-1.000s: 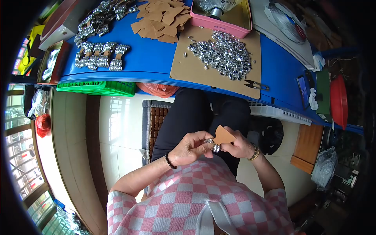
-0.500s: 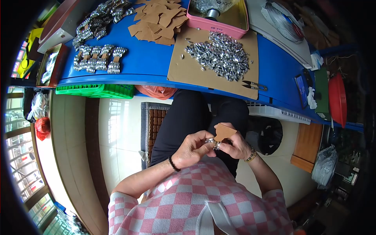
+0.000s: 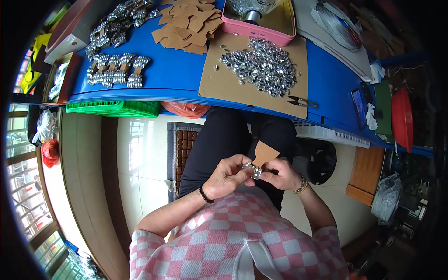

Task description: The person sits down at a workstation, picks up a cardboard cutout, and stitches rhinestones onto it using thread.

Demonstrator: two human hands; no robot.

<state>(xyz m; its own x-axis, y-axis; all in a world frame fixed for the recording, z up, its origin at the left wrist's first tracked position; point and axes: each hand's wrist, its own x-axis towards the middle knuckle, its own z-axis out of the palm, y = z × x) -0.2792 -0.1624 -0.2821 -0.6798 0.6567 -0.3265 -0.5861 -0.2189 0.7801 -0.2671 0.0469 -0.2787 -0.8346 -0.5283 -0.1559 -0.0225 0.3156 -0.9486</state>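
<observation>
Above my lap, my left hand [image 3: 227, 178] pinches a short strand of shiny silver rhinestones [image 3: 256, 172] between thumb and fingers. My right hand [image 3: 283, 175] is closed at the lower part of a notched brown card [image 3: 266, 153], its thumb against the stones. The card stands up between the two hands, its wide end away from me. Where the strand meets the card is partly hidden by fingers. On the table ahead, a heap of loose silver rhinestones [image 3: 266, 67] lies on a flat cardboard sheet [image 3: 212, 86].
A pile of brown cards [image 3: 186, 25] and several rhinestone-wrapped cards [image 3: 119, 70] lie on the blue table [image 3: 172, 70]. Small snips [image 3: 302, 102] rest near the cardboard's edge. Behind the heap stands a pink tin [image 3: 256, 33]. A phone [image 3: 359, 108] lies at the right.
The brown card has turned more upright, and the right fingers have shifted from over it to its lower side. More of the rhinestones shows between the hands.
</observation>
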